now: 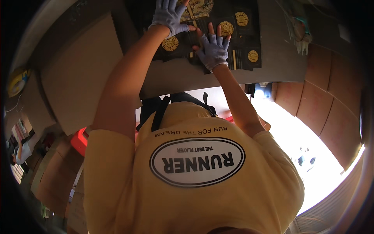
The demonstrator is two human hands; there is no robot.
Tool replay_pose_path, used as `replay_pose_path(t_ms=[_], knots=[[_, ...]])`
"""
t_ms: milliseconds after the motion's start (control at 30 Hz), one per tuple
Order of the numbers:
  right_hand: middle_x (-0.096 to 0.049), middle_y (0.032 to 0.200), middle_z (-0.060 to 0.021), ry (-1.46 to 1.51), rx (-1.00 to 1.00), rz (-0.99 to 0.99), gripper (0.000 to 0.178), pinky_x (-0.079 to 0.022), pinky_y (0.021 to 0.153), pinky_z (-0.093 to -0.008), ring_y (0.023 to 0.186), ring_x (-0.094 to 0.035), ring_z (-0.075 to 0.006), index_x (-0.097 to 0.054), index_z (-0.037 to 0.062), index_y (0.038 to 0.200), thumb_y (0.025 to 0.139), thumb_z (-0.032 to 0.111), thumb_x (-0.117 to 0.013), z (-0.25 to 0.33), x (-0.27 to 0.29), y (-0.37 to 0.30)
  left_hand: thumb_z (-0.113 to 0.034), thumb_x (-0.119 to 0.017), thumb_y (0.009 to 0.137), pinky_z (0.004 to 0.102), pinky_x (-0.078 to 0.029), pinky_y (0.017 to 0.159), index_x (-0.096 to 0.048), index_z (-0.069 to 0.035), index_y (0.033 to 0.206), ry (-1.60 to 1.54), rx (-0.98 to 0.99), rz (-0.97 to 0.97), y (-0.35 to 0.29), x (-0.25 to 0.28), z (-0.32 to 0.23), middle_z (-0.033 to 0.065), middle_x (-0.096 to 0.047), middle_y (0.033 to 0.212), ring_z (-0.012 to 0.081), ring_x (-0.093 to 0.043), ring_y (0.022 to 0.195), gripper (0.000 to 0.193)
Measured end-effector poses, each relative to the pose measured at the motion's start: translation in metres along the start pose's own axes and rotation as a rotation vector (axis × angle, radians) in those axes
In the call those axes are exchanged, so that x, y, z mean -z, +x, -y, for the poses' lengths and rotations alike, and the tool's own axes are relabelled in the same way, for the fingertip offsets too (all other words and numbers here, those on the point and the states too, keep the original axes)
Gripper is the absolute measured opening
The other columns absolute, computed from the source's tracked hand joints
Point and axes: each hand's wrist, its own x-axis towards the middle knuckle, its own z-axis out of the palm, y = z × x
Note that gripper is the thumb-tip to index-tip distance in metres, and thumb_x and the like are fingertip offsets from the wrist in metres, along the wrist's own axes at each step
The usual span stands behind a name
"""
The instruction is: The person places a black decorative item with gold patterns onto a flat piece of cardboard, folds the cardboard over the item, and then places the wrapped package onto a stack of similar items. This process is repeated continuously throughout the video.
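Note:
A dark flat sheet of printed card (249,39) with gold round emblems and a larger gold design lies on the work surface. My left hand (168,17), in a grey fingerless glove, rests on its upper left part with fingers stretched and thumb pointing right. Lower and to the right, my right hand (213,50), gloved the same way, presses flat on the sheet with its fingers spread. Neither hand grips anything. The sheet's top edge runs out of view, and parts of its pattern are covered by my hands.
The grey-brown table (282,62) ends in a near edge just before my body. Large brown cardboard (78,74) lies at the left, with a yellow tape roll (16,84) beyond it. Stacked cartons (313,97) stand at the right. A red object (80,141) sits low on the left.

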Motion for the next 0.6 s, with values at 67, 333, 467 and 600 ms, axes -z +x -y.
replay_pose_path(t_ms=[67,333,467,600], knots=[[-0.006,0.159,-0.0081,0.030,0.014,-0.001,0.066,0.001,0.109,-0.0666,0.146,0.000,-0.0356,-0.029,0.0357,0.147,0.088,0.058,-0.049,-0.007,0.002,0.001,-0.061,-0.059,0.079,0.0591,-0.014,0.112,-0.029,-0.016,0.148,0.051,-0.040,-0.391,-0.007,-0.033,0.000,0.0261,-0.016,0.153,0.0464,-0.012,0.141,0.088],[-0.003,0.159,-0.0104,-0.121,-0.037,0.057,0.068,0.000,0.110,-0.0654,0.146,0.003,-0.0367,-0.023,0.0318,0.149,0.090,0.058,-0.045,-0.002,-0.004,0.003,-0.083,-0.036,0.076,0.0556,-0.005,0.114,-0.014,-0.022,0.152,0.284,0.017,0.215,-0.014,-0.016,-0.019,0.0219,-0.005,0.156,0.0383,-0.003,0.145,0.100],[-0.005,0.159,-0.0111,-0.120,-0.055,-0.020,0.068,-0.003,0.114,-0.0590,0.146,0.001,-0.0353,-0.023,0.0268,0.150,0.092,0.053,-0.045,-0.005,-0.021,-0.030,-0.082,-0.040,0.077,0.0543,-0.003,0.115,-0.010,-0.024,0.153,0.219,0.053,0.251,-0.007,-0.008,-0.024,0.0202,-0.004,0.157,0.0376,-0.002,0.145,0.100],[-0.010,0.157,-0.0165,0.020,-0.087,-0.034,0.068,-0.009,0.112,-0.0621,0.145,-0.008,-0.0392,-0.032,0.0213,0.147,0.088,0.043,-0.057,0.017,-0.021,-0.085,-0.080,-0.040,0.078,0.0550,-0.007,0.114,-0.017,-0.023,0.152,0.239,0.074,0.217,-0.010,0.018,-0.029,0.0200,-0.009,0.157,0.0370,-0.006,0.145,0.096]])
